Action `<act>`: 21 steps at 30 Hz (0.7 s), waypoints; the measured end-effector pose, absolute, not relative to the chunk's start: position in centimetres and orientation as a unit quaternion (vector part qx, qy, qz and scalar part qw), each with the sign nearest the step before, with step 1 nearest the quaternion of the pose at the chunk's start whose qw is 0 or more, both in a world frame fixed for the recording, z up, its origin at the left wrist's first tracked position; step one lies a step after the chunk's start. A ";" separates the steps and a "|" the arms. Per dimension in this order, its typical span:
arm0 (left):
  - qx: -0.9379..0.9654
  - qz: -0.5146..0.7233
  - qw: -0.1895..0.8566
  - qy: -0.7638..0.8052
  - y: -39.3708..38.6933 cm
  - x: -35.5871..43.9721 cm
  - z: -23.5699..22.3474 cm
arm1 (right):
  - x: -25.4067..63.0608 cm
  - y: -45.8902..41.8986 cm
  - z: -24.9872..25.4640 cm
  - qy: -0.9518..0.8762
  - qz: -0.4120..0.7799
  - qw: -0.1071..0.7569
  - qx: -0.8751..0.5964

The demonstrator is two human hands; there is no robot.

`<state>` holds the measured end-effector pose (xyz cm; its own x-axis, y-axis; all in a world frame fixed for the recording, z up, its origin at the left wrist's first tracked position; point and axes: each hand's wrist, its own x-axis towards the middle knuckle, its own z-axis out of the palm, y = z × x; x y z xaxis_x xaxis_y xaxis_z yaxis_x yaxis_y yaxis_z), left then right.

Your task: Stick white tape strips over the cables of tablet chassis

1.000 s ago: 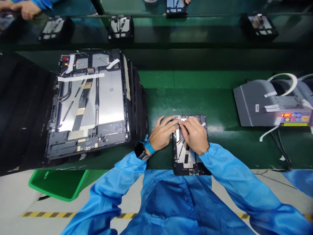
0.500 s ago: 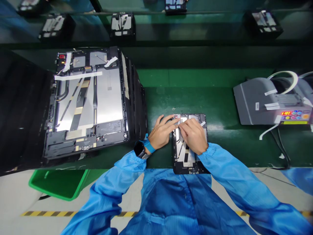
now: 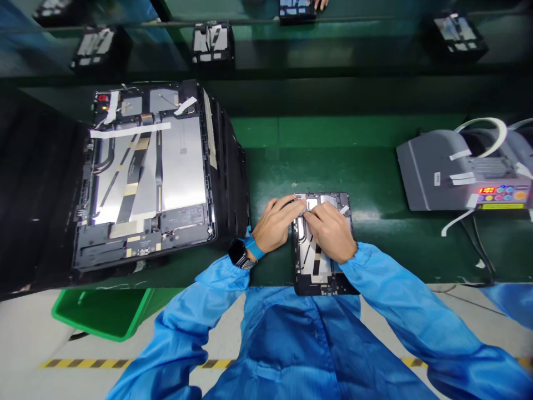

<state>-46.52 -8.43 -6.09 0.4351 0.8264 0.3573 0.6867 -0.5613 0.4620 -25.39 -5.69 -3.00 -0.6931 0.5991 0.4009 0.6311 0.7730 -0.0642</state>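
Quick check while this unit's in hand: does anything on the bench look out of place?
The dark tablet frame under the right hand looks to overhang the front edge of the green bench mat, so it may be poorly supported. A white tape tab also sticks up loosely near its far right corner.

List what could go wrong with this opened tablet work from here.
The left hand and right hand press close on the small opened tablet frame, so its thin exposed parts might crease or tear. The wristwatch sits beside the large opened tablet and might scrape it.

Electronics assembly line (opened tablet [image 3: 318, 266], green bench [image 3: 333, 172])
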 end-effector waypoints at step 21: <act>0.856 0.269 0.112 0.426 -8.8 -47.1 -5.9 | -20.5 -8.5 -1.6 -0.857 0.057 0.299 -0.416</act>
<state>-47.07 -8.77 -5.93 0.4922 0.7902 0.3651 0.6694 -0.6117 0.4215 -20.48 -8.55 -1.63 -0.4750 0.7467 0.4656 0.6781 0.6479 -0.3471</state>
